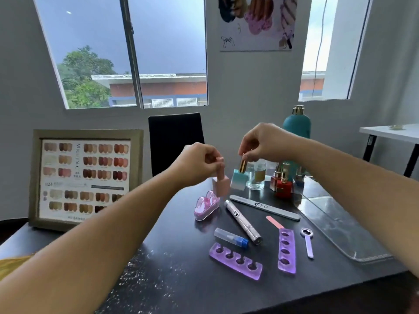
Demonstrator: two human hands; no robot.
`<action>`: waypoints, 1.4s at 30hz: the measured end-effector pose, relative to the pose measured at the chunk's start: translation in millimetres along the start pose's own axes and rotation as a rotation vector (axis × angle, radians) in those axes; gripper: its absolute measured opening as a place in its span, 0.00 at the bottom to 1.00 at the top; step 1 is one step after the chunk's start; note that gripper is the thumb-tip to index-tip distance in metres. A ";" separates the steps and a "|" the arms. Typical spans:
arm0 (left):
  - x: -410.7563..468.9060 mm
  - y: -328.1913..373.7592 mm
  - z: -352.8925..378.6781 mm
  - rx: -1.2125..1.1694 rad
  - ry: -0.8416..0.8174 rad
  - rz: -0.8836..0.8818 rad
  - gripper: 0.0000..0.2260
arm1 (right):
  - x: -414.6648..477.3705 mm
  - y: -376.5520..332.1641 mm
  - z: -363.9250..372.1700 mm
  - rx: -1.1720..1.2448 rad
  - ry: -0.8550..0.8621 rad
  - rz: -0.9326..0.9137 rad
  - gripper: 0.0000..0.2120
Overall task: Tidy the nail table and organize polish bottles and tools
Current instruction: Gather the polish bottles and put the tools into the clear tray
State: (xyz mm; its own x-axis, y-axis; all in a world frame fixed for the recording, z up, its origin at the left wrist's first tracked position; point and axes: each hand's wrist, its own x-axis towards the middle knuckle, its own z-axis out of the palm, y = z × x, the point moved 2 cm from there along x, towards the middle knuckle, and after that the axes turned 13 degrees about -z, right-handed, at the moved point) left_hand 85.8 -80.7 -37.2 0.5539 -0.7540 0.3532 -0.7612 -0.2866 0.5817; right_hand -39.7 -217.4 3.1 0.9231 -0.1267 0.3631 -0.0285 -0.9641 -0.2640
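My left hand (197,162) pinches the cap of a pink polish bottle (221,185) and holds it just above the black table (172,268). My right hand (263,143) pinches the gold cap of a teal polish bottle (239,181) beside it. Behind them stand a clear bottle (256,177) and red polish bottles (283,184). Loose on the table lie a grey nail file (265,207), a silver pen tool (242,222), a pink file (274,222), two purple toe separators (235,260) (286,250), a blue-capped tube (231,237), a purple spoon tool (308,242) and a pink brush (206,207).
A framed colour chart (84,177) leans at the left. A clear acrylic tray (340,227) lies at the right. A teal pump bottle (297,123) stands at the back, and a black chair (174,141) is behind the table. White dust speckles the near table top.
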 end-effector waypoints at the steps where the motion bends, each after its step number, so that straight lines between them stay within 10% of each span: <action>1: 10.5 4.8 6.2 0.003 0.018 0.005 0.03 | -1.6 6.7 -5.0 -0.013 0.008 0.015 0.04; 24: 84.4 6.6 115.9 0.157 -0.081 0.038 0.04 | -10.2 92.2 26.3 -0.250 -0.114 0.107 0.07; 42: -37.6 -7.0 -24.7 0.024 0.135 0.013 0.10 | -15.9 -27.0 15.5 -0.033 0.072 -0.091 0.06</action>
State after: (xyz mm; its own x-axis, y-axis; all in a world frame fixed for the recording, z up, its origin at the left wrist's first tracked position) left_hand 78.7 -35.8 -36.5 0.5834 -0.6714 0.4571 -0.7755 -0.2932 0.5592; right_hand -47.6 -185.8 -9.4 0.8925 -0.0536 0.4479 0.0406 -0.9793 -0.1981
